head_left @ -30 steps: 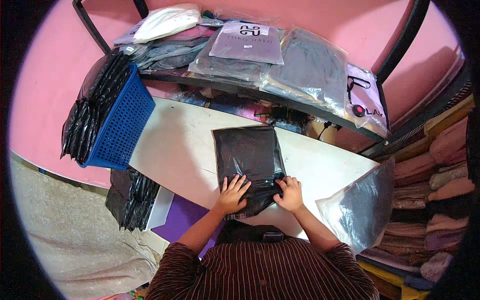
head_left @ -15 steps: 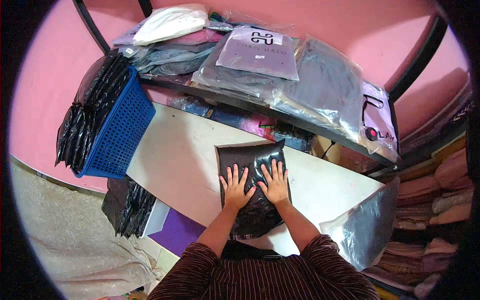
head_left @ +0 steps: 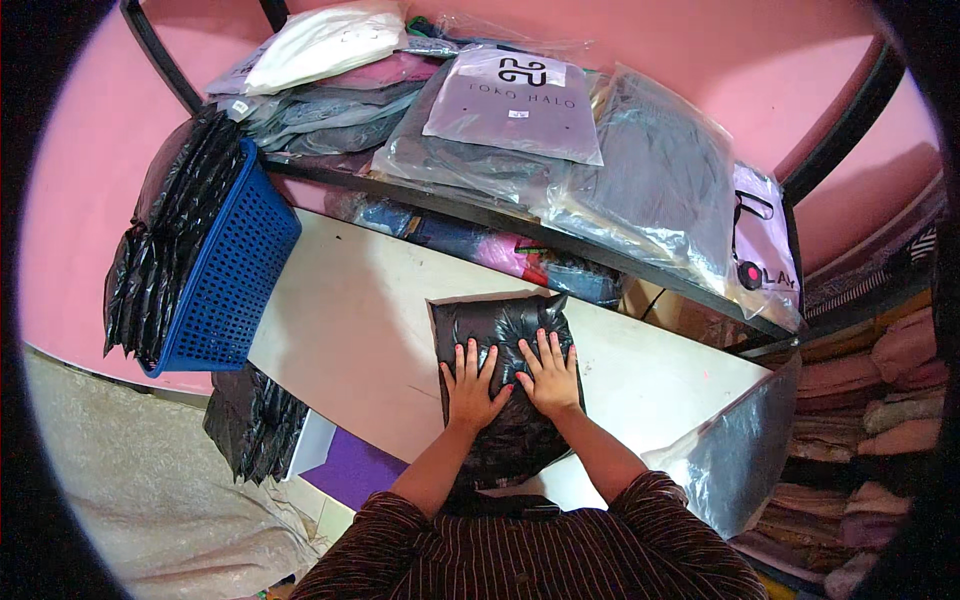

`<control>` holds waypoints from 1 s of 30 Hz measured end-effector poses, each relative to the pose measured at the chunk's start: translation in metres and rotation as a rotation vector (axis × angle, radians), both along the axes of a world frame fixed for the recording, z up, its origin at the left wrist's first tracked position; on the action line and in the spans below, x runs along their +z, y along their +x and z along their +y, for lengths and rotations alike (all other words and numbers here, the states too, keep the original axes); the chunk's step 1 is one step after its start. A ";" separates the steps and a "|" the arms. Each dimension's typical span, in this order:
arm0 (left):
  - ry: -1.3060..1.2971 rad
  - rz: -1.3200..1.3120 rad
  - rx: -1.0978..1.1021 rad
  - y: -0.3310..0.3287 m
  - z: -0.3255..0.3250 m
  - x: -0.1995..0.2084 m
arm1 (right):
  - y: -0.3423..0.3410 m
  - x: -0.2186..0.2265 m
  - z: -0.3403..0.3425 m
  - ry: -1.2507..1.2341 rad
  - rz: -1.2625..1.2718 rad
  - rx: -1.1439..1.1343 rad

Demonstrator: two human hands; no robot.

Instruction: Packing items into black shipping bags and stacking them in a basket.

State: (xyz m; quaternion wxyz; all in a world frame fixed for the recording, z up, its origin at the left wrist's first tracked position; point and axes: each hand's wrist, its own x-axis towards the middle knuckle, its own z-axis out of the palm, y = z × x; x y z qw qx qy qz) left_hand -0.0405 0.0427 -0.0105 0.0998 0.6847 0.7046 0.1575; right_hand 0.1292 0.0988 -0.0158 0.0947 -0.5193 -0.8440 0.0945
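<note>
A black plastic mailing bag (head_left: 500, 320), shiny and wrinkled, lies flat on the white tabletop (head_left: 340, 290) in front of me. My left hand (head_left: 474, 388) rests palm down on its left half with the fingers spread. On the right half lies my right hand (head_left: 548, 375), also flat and spread, its thumb close to the left thumb. Both hands touch the bag's upper face and grip nothing. What the bag contains is hidden.
A blue perforated basket (head_left: 230, 270) stuffed with black plastic bags (head_left: 165, 240) stands at the left. Along the back, a shelf holds clear-wrapped folded clothes (head_left: 650, 170) and a lilac package (head_left: 515, 105). Clear plastic sheeting (head_left: 735, 450) hangs at the right, beside stacked fabrics (head_left: 820, 430).
Both hands stay spread on the bag and have shifted slightly. The bag's upper part shows more wrinkles than before. The whole view has tilted a little.
</note>
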 end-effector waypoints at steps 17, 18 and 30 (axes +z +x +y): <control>0.167 -0.113 0.091 -0.029 0.034 0.017 | 0.044 0.008 0.034 0.099 0.308 -0.455; 0.179 -0.072 0.085 -0.029 0.040 0.015 | 0.035 0.009 0.038 0.131 0.342 -0.359; 0.085 -0.093 0.102 -0.029 0.052 -0.014 | 0.002 -0.008 0.053 -0.015 0.174 -0.223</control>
